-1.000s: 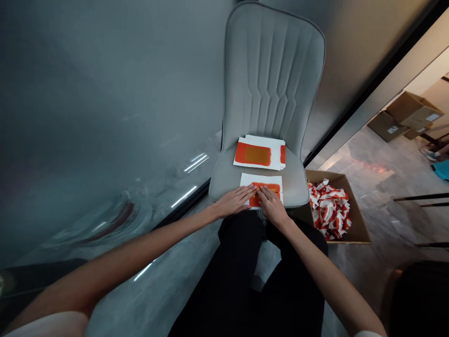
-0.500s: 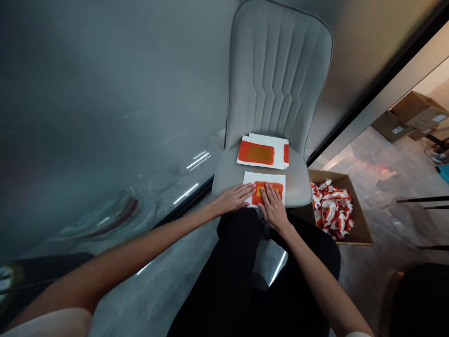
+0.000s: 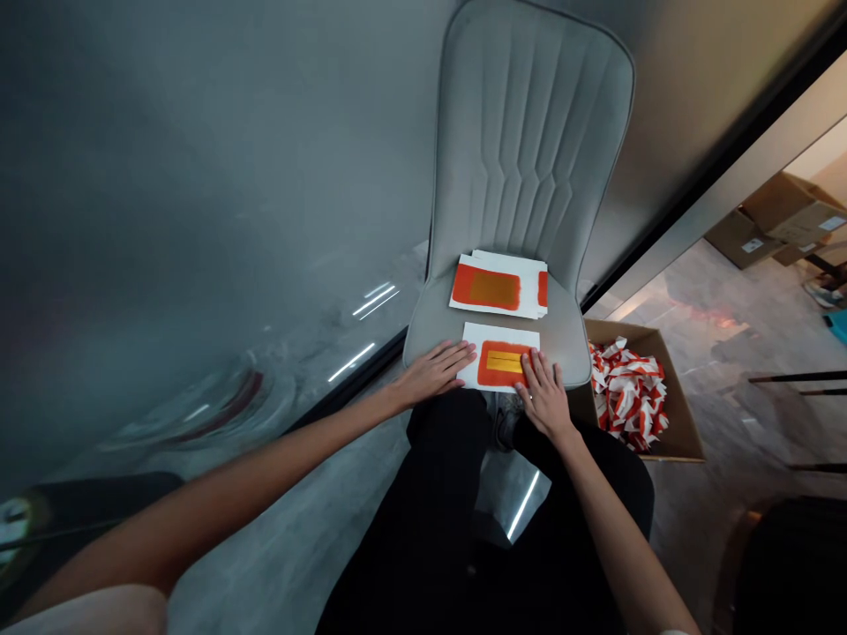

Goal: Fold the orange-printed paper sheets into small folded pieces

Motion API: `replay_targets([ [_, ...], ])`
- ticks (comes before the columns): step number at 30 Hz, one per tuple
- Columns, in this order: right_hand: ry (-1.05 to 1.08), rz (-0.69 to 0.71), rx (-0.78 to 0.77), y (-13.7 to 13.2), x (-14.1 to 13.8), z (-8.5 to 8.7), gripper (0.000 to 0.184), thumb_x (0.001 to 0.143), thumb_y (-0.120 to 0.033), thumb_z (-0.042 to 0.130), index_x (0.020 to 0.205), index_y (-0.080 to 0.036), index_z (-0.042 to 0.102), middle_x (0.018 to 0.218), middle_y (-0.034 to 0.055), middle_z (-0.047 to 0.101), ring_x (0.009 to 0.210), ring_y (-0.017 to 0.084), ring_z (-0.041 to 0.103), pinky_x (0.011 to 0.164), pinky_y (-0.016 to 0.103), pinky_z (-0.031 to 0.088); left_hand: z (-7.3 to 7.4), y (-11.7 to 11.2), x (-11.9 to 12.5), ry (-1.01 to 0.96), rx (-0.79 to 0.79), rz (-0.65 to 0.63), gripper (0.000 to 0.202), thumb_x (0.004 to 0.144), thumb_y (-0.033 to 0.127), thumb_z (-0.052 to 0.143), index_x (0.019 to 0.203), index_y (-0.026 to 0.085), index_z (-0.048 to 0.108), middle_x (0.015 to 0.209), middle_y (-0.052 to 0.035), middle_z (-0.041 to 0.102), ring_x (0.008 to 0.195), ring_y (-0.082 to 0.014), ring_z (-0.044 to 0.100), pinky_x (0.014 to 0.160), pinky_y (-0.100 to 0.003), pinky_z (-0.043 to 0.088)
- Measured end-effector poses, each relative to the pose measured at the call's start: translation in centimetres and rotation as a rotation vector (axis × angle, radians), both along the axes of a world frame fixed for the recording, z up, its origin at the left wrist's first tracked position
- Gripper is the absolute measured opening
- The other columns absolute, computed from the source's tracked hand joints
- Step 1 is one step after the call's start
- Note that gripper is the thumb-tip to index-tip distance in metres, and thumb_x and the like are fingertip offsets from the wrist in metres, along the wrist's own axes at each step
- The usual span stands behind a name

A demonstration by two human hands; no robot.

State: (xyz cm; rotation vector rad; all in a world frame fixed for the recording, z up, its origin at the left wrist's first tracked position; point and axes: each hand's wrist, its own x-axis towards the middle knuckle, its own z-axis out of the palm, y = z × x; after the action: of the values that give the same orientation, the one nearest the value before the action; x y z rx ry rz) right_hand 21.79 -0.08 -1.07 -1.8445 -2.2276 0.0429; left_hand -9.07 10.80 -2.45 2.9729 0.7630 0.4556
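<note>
Near the front edge of the grey chair seat lies a white sheet of paper [image 3: 501, 375] with an orange rectangle and a smaller gold rectangle on it. A thin dark line crosses the gold part. My left hand [image 3: 438, 369] rests flat on the paper's left end, fingers stretched out. On its right end lies my right hand [image 3: 545, 395], palm down with fingers extended, covering part of the orange. Farther back on the seat is a small stack of similar papers [image 3: 486, 289], slightly fanned, with orange and brownish-gold printing on top.
The grey chair [image 3: 529, 141] faces me, its back upright beyond the stack. Right of it, a cardboard box [image 3: 685, 423] holds crumpled or folded red-and-white paper pieces [image 3: 632, 392]. More cartons [image 3: 787, 212] stand at the far right. A glossy wall [image 3: 231, 176] borders the left side.
My right hand has slid to the right across the paper, uncovering the gold rectangle. My left hand has shifted slightly left and stays at the left end.
</note>
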Motion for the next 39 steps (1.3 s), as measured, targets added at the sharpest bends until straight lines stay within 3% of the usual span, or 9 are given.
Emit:
replay_targets([
  [6,-0.022,0.013,-0.044,0.1,0.4,0.8,0.067,0.109,-0.048,0.039,0.168,-0.021,0.022,0.173,0.0125,0.024,0.162,0.03,0.019,0.129,0.059,0.012,0.9,0.3,-0.2,-0.006,-0.073,-0.025,0.053,0.11,0.04,0.043,0.158,0.018,0.044,0.163,-0.0131,0.045,0.156,-0.0266,0.035,0.129,-0.048,0.025],
  [11,-0.034,0.015,-0.028,-0.1,-0.4,2.0,0.073,0.106,-0.05,0.046,0.167,-0.017,0.025,0.173,0.015,0.022,0.162,0.035,0.015,0.128,0.063,0.011,3.0,1.9,-0.2,0.049,-0.156,-0.108,0.049,0.109,0.042,0.043,0.152,0.02,0.052,0.16,-0.0132,0.048,0.15,-0.0274,0.042,0.124,-0.046,0.031],
  [14,0.008,0.099,0.02,-0.4,-2.3,2.9,0.074,0.103,-0.04,0.053,0.166,-0.013,0.024,0.173,0.0177,0.022,0.162,0.034,0.016,0.129,0.06,0.015,4.9,2.8,0.5,0.129,-0.211,-0.141,0.043,0.107,0.041,0.045,0.141,0.019,0.061,0.154,-0.0149,0.052,0.137,-0.03,0.052,0.115,-0.044,0.039],
  [16,0.08,0.152,0.076,-0.8,-3.8,3.6,0.064,0.101,-0.029,0.053,0.161,-0.012,0.036,0.17,0.0186,0.03,0.159,0.033,0.023,0.128,0.056,0.022,5.9,2.8,1.1,0.148,-0.251,-0.15,0.038,0.105,0.036,0.05,0.133,0.017,0.065,0.149,-0.0165,0.054,0.131,-0.0303,0.055,0.112,-0.043,0.041],
  [21,0.411,-0.038,0.172,-3.3,-6.4,4.3,0.031,0.097,-0.026,0.057,0.127,-0.02,0.065,0.131,0.0166,0.062,0.125,0.032,0.057,0.106,0.051,0.046,7.0,0.0,2.1,0.141,-0.272,-0.054,0.056,0.089,0.034,0.069,0.139,0.011,0.058,0.148,-0.0217,0.048,0.132,-0.0359,0.05,0.111,-0.045,0.041],
  [24,0.788,-0.313,0.112,-5.0,-7.0,3.0,0.02,0.094,-0.037,0.063,0.105,-0.021,0.058,0.103,0.0085,0.064,0.096,0.024,0.063,0.088,0.041,0.052,7.0,-1.8,2.1,0.144,-0.282,0.002,0.071,0.086,0.035,0.073,0.149,0.011,0.048,0.148,-0.0215,0.047,0.133,-0.0369,0.047,0.111,-0.046,0.041],
  [26,1.11,-0.422,-0.02,-5.6,-7.6,1.7,0.03,0.091,-0.044,0.068,0.101,-0.024,0.048,0.093,0.002,0.063,0.081,0.018,0.062,0.077,0.033,0.053,6.9,-2.3,2.1,0.127,-0.284,0.04,0.076,0.084,0.03,0.076,0.15,0.011,0.046,0.149,-0.0224,0.047,0.135,-0.0382,0.046,0.111,-0.048,0.04],
  [32,1.617,-0.383,-0.279,-4.8,-10.0,-0.1,0.052,0.082,-0.05,0.08,0.103,-0.027,0.038,0.099,0.0013,0.074,0.08,0.014,0.069,0.077,0.028,0.054,6.3,-1.8,3.0,0.098,-0.24,0.081,0.063,0.08,0.018,0.075,0.139,0.011,0.054,0.16,-0.0257,0.036,0.153,-0.0411,0.028,0.121,-0.055,0.025],
  [39,1.776,-0.45,-0.318,-3.9,-10.5,1.0,0.059,0.075,-0.052,0.084,0.116,-0.026,0.051,0.108,0.0037,0.076,0.093,0.019,0.074,0.081,0.031,0.058,8.0,-4.5,4.7,0.167,-0.256,0.125,0.056,0.089,0.023,0.065,0.141,0.008,0.054,0.142,-0.0226,0.054,0.128,-0.0369,0.052,0.104,-0.047,0.041],
])
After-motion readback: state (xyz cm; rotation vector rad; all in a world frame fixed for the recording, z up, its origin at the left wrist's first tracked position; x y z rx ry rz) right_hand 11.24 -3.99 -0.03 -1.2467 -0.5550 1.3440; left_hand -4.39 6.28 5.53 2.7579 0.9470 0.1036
